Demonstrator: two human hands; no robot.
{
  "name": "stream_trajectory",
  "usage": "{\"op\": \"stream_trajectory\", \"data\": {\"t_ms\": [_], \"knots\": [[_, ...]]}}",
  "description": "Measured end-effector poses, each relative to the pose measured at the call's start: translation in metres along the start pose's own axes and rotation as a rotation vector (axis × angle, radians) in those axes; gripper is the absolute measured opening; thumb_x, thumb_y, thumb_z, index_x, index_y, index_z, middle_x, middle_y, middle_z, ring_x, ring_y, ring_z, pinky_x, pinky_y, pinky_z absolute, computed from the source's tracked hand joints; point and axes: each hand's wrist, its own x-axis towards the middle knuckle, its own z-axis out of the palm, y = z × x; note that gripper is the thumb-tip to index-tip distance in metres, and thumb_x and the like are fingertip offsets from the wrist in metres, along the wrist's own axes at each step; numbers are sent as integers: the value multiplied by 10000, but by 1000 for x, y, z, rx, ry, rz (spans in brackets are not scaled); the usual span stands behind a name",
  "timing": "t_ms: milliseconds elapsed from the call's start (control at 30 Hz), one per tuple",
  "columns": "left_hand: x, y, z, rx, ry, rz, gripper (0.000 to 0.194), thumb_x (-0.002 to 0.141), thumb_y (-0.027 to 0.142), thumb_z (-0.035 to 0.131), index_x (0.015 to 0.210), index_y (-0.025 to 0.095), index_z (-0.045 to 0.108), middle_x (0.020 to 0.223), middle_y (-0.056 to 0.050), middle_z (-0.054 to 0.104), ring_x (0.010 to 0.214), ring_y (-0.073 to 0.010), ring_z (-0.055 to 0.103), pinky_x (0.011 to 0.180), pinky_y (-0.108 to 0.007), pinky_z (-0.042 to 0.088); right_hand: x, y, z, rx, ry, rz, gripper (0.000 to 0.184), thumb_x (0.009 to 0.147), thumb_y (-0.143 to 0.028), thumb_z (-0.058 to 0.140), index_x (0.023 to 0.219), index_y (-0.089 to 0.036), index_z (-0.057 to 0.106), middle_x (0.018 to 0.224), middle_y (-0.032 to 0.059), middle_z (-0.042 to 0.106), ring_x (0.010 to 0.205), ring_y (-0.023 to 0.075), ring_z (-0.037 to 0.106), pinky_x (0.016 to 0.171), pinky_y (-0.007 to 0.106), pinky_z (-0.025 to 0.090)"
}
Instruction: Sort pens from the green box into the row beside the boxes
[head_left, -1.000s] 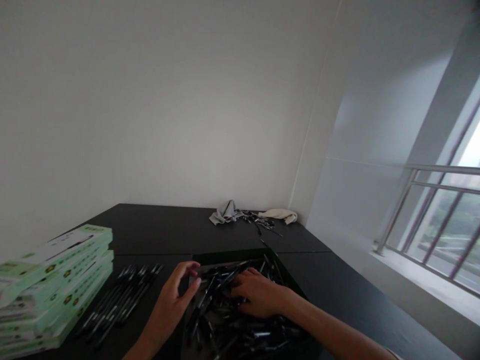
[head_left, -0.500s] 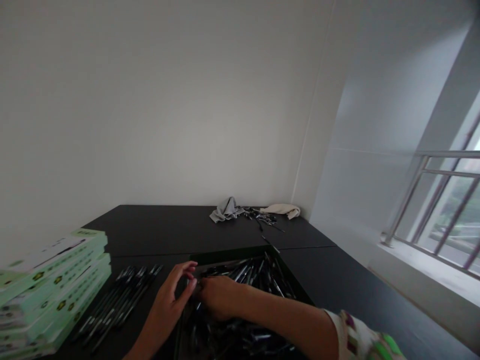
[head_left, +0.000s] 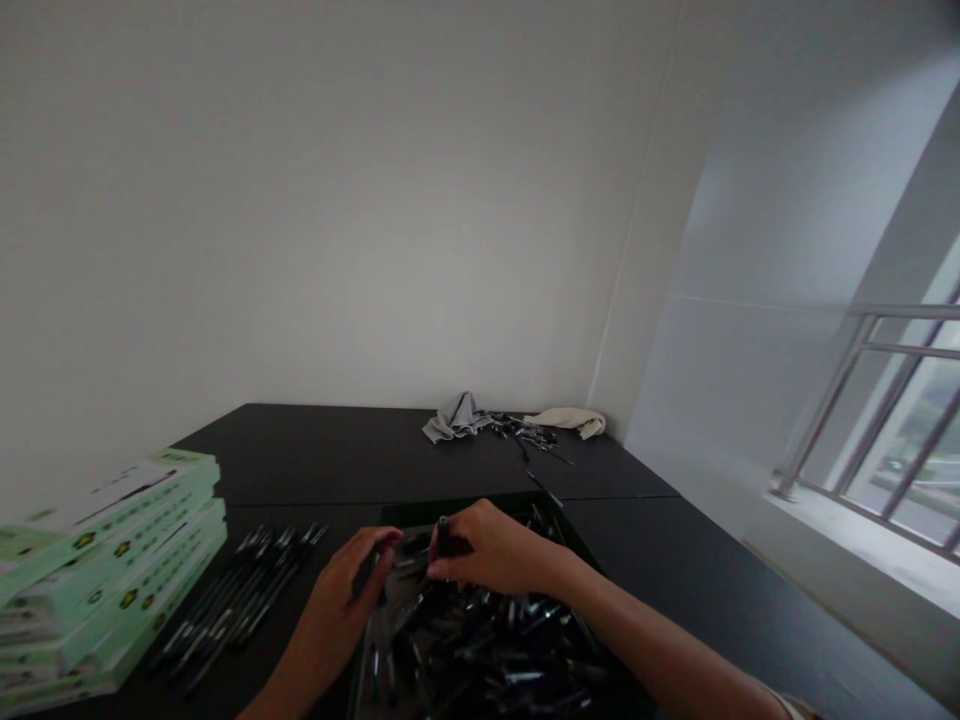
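The right hand (head_left: 496, 550) has drawn away from the left hand (head_left: 346, 585), pinching a pen (head_left: 443, 532) over the box (head_left: 420, 513), apparently singled from the pile (head_left: 487, 645); whether the curled left holds anything, I cannot tell.

Slim, bare-fingered left hand (head_left: 352, 580) on a slender, bare left forearm (head_left: 292, 660); slim, bare-fingered right hand (head_left: 491, 550) on a long, bare right forearm (head_left: 645, 630), meeting a pale cream cloth sleeve (head_left: 787, 706), its markings too little shown to tell

Boxes (head_left: 161, 565) blocking left; room beyond tray (head_left: 412, 513), rightward
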Motion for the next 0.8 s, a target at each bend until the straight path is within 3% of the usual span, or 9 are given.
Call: {"op": "stream_trajectory", "data": {"t_ms": [100, 200, 300, 400, 467, 600, 800], "knots": [[-3, 12, 2, -22, -26, 6, 266, 892, 403, 437, 1031, 267, 618, 1013, -26, 707, 964, -210, 658, 860, -331, 518, -8, -8, -4, 261, 133, 62, 211, 837, -347, 541, 853, -143, 591, 653, -15, 541, 535, 102, 538, 491, 179, 417], [-7, 24, 4, -36, -72, 28, 304, 914, 401, 383, 1085, 281, 603, 1025, -16, 714, 967, -196, 665, 862, -320, 526, -12, -12, -5, 368, 167, 75, 247, 862, -389, 490, 840, -149, 546, 668, -18, 527, 493, 86, 506, 470, 186, 420], [-9, 27, 4, -8, -63, 32, 305, 914, 407, 383, 1118, 287, 575, 1067, -24, 698, 1004, -198, 647, 891, -337, 511, -12, -13, -6, 91, 205, 106, 273, 888, -394, 438, 824, -157, 557, 680, -6, 558, 562, 107, 548, 511, 191, 415], [-6, 20, 3, 46, 2, 22, 291, 910, 402, 389, 1103, 260, 553, 1102, -59, 659, 1052, -223, 607, 936, -404, 471, -11, -6, -9, -374, 168, 265, 353, 907, -403, 387, 807, -156, 618, 763, 48, 648, 722, 166, 622, 626, 230, 436], [-4, 11, 2, 81, 36, 27, 292, 902, 401, 402, 1106, 243, 539, 1136, -80, 621, 1099, -244, 565, 971, -455, 428, -11, 2, -10, -521, 101, 374, 335, 888, -367, 421, 830, -139, 659, 863, 118, 685, 833, 232, 646, 706, 290, 455], [0, -1, 2, 125, 54, 41, 276, 891, 388, 435, 1108, 251, 535, 1153, -78, 585, 1125, -250, 535, 993, -483, 401, -7, 14, -6, -594, -21, 475, 265, 800, -252, 525, 913, -81, 693, 959, 238, 677, 923, 353, 643, 738, 409, 482], [0, -6, 4, 155, 54, 61, 265, 882, 383, 455, 1086, 249, 558, 1126, -76, 593, 1094, -242, 558, 974, -456, 433, 6, 17, 0, -608, -120, 430, 367, 869, -321, 412, 1057, -126, 660, 1049, 187, 672, 990, 311, 632, 762, 385, 500]]}}
